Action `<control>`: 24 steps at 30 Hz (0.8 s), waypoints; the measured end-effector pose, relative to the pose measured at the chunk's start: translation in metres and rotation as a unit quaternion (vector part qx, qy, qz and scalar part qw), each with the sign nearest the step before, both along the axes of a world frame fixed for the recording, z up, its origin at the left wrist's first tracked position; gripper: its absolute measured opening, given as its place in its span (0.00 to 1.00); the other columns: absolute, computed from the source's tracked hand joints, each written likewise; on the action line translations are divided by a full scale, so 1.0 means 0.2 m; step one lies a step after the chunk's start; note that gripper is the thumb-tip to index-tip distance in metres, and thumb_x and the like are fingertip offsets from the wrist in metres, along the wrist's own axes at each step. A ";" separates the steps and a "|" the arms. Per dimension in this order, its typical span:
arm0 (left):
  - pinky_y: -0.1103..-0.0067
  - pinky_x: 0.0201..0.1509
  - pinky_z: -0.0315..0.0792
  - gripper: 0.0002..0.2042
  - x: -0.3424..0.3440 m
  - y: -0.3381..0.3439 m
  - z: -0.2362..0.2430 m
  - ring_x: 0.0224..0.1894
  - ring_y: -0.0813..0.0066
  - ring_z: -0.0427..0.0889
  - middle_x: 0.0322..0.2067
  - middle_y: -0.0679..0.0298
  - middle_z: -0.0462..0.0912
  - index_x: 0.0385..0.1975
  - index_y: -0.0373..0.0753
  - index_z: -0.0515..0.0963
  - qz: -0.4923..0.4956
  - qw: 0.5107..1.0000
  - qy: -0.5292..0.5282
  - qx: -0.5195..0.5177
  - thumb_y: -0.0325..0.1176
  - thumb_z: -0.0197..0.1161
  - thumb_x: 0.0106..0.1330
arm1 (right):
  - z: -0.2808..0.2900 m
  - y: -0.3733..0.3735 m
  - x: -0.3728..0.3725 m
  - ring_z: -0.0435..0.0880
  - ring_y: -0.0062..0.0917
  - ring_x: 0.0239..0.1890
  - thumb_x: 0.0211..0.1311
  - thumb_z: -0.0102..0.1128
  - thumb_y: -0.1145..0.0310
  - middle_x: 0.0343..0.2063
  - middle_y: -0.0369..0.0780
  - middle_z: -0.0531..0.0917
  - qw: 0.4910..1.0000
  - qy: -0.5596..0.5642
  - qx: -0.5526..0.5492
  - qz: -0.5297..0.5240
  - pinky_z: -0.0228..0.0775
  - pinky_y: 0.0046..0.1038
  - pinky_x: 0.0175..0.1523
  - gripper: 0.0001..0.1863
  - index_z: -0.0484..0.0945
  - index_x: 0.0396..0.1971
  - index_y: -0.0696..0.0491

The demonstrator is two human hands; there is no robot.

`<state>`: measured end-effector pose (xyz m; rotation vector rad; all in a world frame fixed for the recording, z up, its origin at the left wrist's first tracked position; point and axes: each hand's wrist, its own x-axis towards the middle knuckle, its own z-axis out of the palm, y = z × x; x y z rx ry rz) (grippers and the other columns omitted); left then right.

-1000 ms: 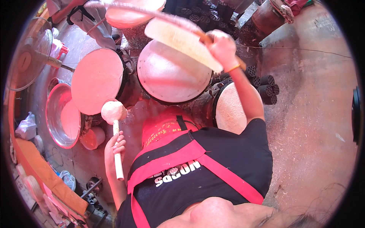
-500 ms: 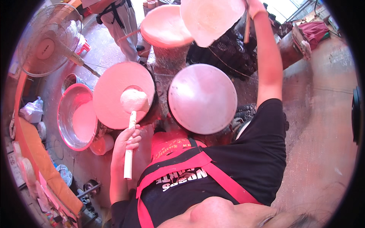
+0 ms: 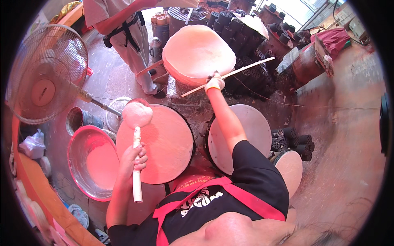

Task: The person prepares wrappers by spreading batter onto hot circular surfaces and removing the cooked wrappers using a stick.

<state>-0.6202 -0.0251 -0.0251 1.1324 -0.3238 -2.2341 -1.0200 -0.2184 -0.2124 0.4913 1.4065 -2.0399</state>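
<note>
My left hand (image 3: 134, 159) is closed round the pale handle of a ladle (image 3: 137, 143), whose rounded bowl is thickly coated with batter. The bowl hangs at the far left edge of a round griddle (image 3: 164, 151) covered by a smooth pale layer. Farther off, my right hand (image 3: 215, 82), in what looks like a light glove, grips a long thin wooden stick (image 3: 250, 66). It is at the near edge of a stack of thin round pancakes (image 3: 199, 51); whether the fingers touch them I cannot tell. My right forearm crosses above a bare grey griddle (image 3: 254, 127).
A red-rimmed basin of batter (image 3: 98, 164) stands left, beside a metal bucket (image 3: 82, 119). A standing fan (image 3: 47, 82) rises behind them. A co-worker (image 3: 127, 45) stands at the far left. Black coal briquettes (image 3: 238, 35) are piled far right; another pale-topped round (image 3: 290, 170) is near right.
My right hand has come down and inward to the pancake stack; the thin pale sheet beside it is gone from there. The ladle has moved from the griddle's middle toward its far left edge.
</note>
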 end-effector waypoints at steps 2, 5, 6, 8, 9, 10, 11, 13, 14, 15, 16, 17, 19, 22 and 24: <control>0.92 0.12 0.54 0.08 0.00 -0.04 0.04 0.16 0.89 0.58 0.25 0.67 0.62 0.45 0.34 0.62 -0.015 1.000 -0.008 -0.010 0.28 0.47 0.69 | 0.04 -0.01 0.06 0.65 0.21 0.08 0.60 0.60 0.63 0.14 0.39 0.73 0.999 0.008 0.002 -0.052 0.55 0.22 0.11 0.13 0.69 0.27 0.55; 0.92 0.13 0.54 0.08 -0.02 -0.05 0.08 0.16 0.89 0.58 0.25 0.68 0.62 0.44 0.34 0.62 -0.049 0.998 -0.022 -0.028 0.28 0.47 0.69 | 0.04 0.09 0.10 0.66 0.20 0.09 0.61 0.59 0.61 0.16 0.37 0.73 0.998 0.030 0.045 0.013 0.54 0.23 0.11 0.13 0.70 0.36 0.54; 0.92 0.13 0.54 0.08 -0.04 -0.06 0.10 0.16 0.89 0.58 0.25 0.68 0.62 0.44 0.34 0.62 -0.066 0.997 -0.029 -0.033 0.28 0.47 0.69 | 0.07 0.17 0.11 0.65 0.20 0.09 0.61 0.58 0.60 0.15 0.36 0.72 0.997 0.038 0.050 0.034 0.53 0.23 0.11 0.13 0.70 0.37 0.53; 0.92 0.13 0.54 0.08 -0.08 -0.01 0.14 0.16 0.89 0.59 0.24 0.68 0.62 0.43 0.34 0.62 -0.100 0.993 -0.041 -0.039 0.28 0.47 0.68 | 0.08 0.37 0.14 0.58 0.17 0.07 0.64 0.52 0.55 0.09 0.29 0.60 0.996 -0.004 -0.089 0.024 0.48 0.22 0.11 0.12 0.71 0.33 0.48; 0.92 0.13 0.54 0.08 -0.11 0.01 0.16 0.16 0.89 0.59 0.24 0.68 0.62 0.43 0.34 0.62 -0.123 0.991 -0.043 -0.040 0.27 0.47 0.67 | 0.09 0.56 0.14 0.56 0.16 0.08 0.65 0.51 0.52 0.11 0.27 0.59 0.987 -0.014 -0.126 0.096 0.47 0.21 0.12 0.14 0.71 0.28 0.47; 0.92 0.13 0.53 0.08 -0.14 0.03 0.18 0.16 0.89 0.59 0.23 0.69 0.62 0.43 0.34 0.62 -0.146 0.987 -0.046 -0.043 0.27 0.47 0.67 | 0.12 0.76 0.13 0.57 0.15 0.10 0.65 0.49 0.48 0.13 0.27 0.60 0.984 -0.029 -0.117 0.130 0.47 0.20 0.14 0.18 0.72 0.26 0.48; 0.92 0.13 0.53 0.09 -0.19 0.07 0.22 0.16 0.88 0.59 0.22 0.69 0.62 0.43 0.34 0.62 -0.165 0.982 -0.074 -0.054 0.26 0.47 0.64 | 0.20 1.00 0.13 0.57 0.14 0.11 0.64 0.46 0.42 0.13 0.27 0.60 0.973 -0.007 -0.093 0.210 0.49 0.20 0.15 0.24 0.74 0.30 0.50; 0.90 0.13 0.54 0.10 -0.32 0.12 0.26 0.15 0.87 0.58 0.22 0.70 0.62 0.43 0.35 0.62 -0.239 0.962 -0.103 -0.083 0.27 0.47 0.63 | 0.28 1.54 0.06 0.58 0.12 0.11 0.63 0.41 0.36 0.14 0.26 0.61 0.954 0.059 -0.087 0.281 0.50 0.18 0.15 0.34 0.74 0.45 0.56; 0.89 0.13 0.54 0.10 -0.40 0.14 0.29 0.15 0.87 0.58 0.21 0.70 0.62 0.42 0.35 0.62 -0.270 0.950 -0.122 -0.099 0.28 0.47 0.63 | 0.29 1.80 0.01 0.61 0.13 0.12 0.65 0.42 0.41 0.14 0.28 0.64 0.940 0.134 -0.063 0.309 0.54 0.19 0.17 0.32 0.73 0.49 0.56; 0.88 0.13 0.54 0.10 -0.50 0.17 0.30 0.15 0.86 0.58 0.21 0.71 0.62 0.42 0.35 0.62 -0.299 0.937 -0.139 -0.113 0.29 0.47 0.62 | 0.31 2.02 -0.07 0.64 0.14 0.13 0.67 0.44 0.45 0.14 0.30 0.66 0.919 0.208 -0.035 0.334 0.59 0.20 0.19 0.29 0.71 0.52 0.57; 0.86 0.13 0.55 0.08 -0.62 0.20 0.32 0.15 0.85 0.60 0.20 0.71 0.62 0.39 0.36 0.64 -0.328 0.919 -0.156 -0.153 0.31 0.47 0.63 | 0.35 2.21 -0.16 0.67 0.17 0.15 0.67 0.45 0.50 0.16 0.32 0.69 0.874 0.328 -0.025 0.358 0.62 0.21 0.22 0.26 0.70 0.54 0.56; 0.89 0.10 0.52 0.10 -0.75 0.25 0.32 0.12 0.88 0.59 0.21 0.72 0.63 0.41 0.39 0.66 -0.351 0.883 -0.189 -0.249 0.33 0.52 0.62 | 0.37 2.38 -0.24 0.70 0.19 0.17 0.67 0.46 0.56 0.19 0.34 0.72 0.816 0.440 -0.011 0.374 0.65 0.23 0.24 0.24 0.68 0.56 0.56; 0.87 0.11 0.55 0.10 -0.98 0.36 0.33 0.12 0.87 0.62 0.23 0.69 0.67 0.40 0.37 0.67 -0.376 0.804 -0.259 -0.380 0.33 0.56 0.63 | 0.53 2.62 -0.30 0.77 0.28 0.23 0.65 0.48 0.67 0.26 0.39 0.77 0.662 0.643 0.015 0.385 0.70 0.28 0.31 0.23 0.65 0.60 0.55; 0.81 0.17 0.67 0.10 -1.37 0.60 0.34 0.19 0.79 0.76 0.20 0.64 0.75 0.35 0.33 0.71 -0.368 0.591 -0.386 -0.606 0.28 0.60 0.57 | 0.79 2.82 -0.38 0.79 0.44 0.36 0.64 0.49 0.68 0.38 0.46 0.78 0.487 0.752 0.144 0.421 0.72 0.39 0.39 0.26 0.62 0.63 0.42; 0.81 0.18 0.69 0.09 -1.51 0.70 0.24 0.20 0.79 0.77 0.21 0.62 0.77 0.32 0.32 0.72 -0.360 0.531 -0.377 -0.669 0.27 0.61 0.53 | 0.83 2.96 -0.42 0.79 0.44 0.37 0.66 0.47 0.64 0.38 0.46 0.78 0.526 0.682 0.255 0.439 0.72 0.40 0.39 0.24 0.62 0.63 0.38</control>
